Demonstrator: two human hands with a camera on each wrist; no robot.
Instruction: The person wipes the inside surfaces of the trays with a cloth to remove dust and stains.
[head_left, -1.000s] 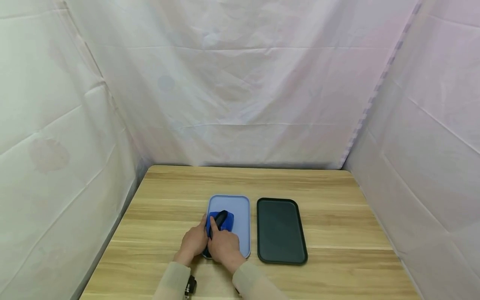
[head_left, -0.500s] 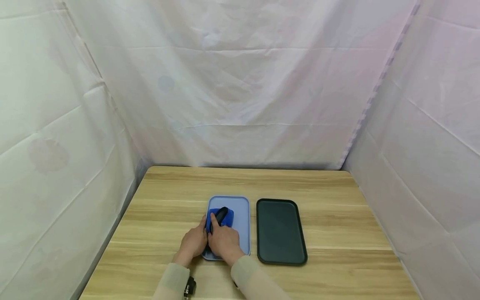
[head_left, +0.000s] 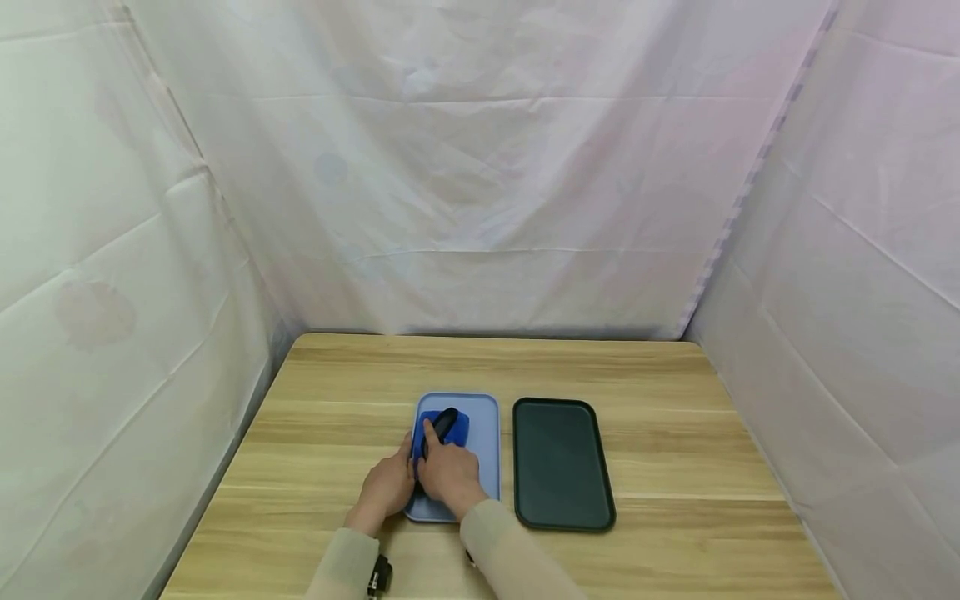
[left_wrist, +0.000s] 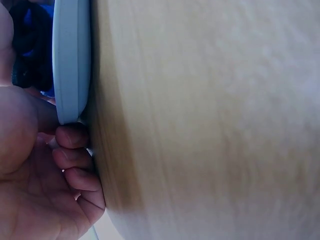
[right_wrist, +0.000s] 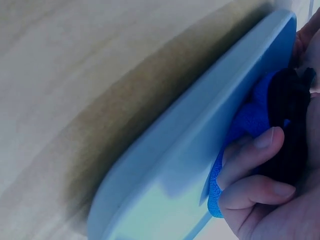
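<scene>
Blue pad (head_left: 460, 430) with black handle (head_left: 447, 422), resting on light-blue tray (head_left: 483, 442). At tray's left edge: left hand (head_left: 387, 487), fingers bent, gripping the rim. Over tray's near half: right hand (head_left: 450, 475), curled round pad and handle. Right of tray: dark tray (head_left: 562, 467), untouched. Probable step: wiping; next move, presumably: steady bracing, even strokes.

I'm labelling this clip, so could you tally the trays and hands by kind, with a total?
Trays: 2 (light blue tray, dark green tray)
Hands: 2 (left hand, right hand)
Total: 4
</scene>
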